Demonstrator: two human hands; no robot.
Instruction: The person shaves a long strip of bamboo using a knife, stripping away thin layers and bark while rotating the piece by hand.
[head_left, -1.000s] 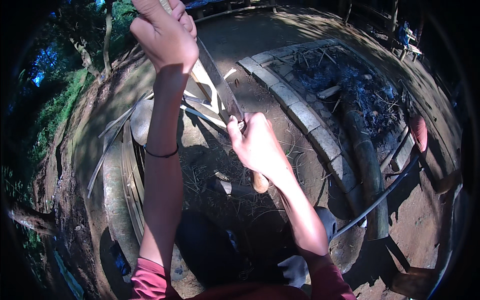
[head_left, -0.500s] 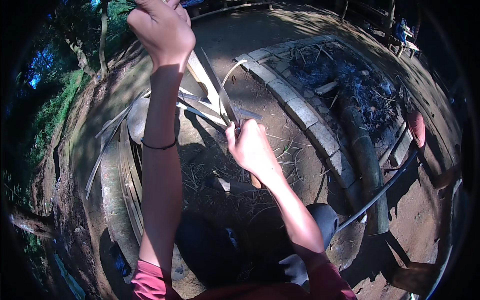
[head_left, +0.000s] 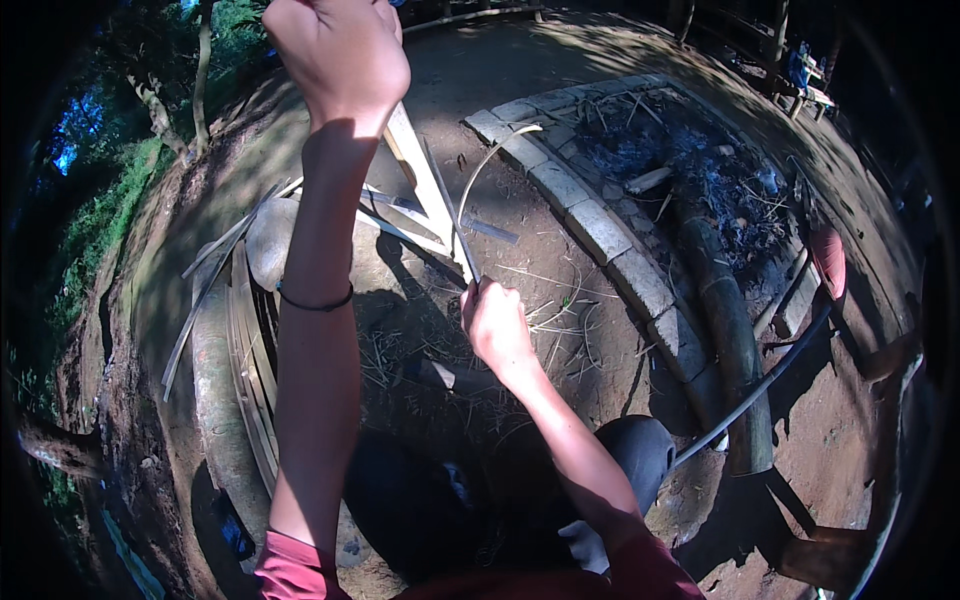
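Observation:
High in the head view my left hand (head_left: 340,60) is closed in a fist round the upper end of a pale split strip of wood or bamboo (head_left: 412,150); its fingertips are partly cut off by the top edge. My right hand (head_left: 497,325) grips a long-bladed knife, its handle hidden in the fist. The dark narrow blade (head_left: 456,225) points up and away from me and lies against the strip's lower part. A thin curled shaving (head_left: 477,172) rises beside the blade.
On the left, several long strips (head_left: 247,340) lean along a pale log (head_left: 212,380) near a rounded stone (head_left: 272,245). To the right, a block kerb (head_left: 605,230) borders an ashy fire pit (head_left: 690,150). A thick pole (head_left: 725,340) and a reddish pointed thing (head_left: 828,262) lie beyond.
My right hand has come a little lower, toward me, and the blade now shows narrower, more edge-on. My left hand has shifted slightly up and right. The curled shaving has moved right.

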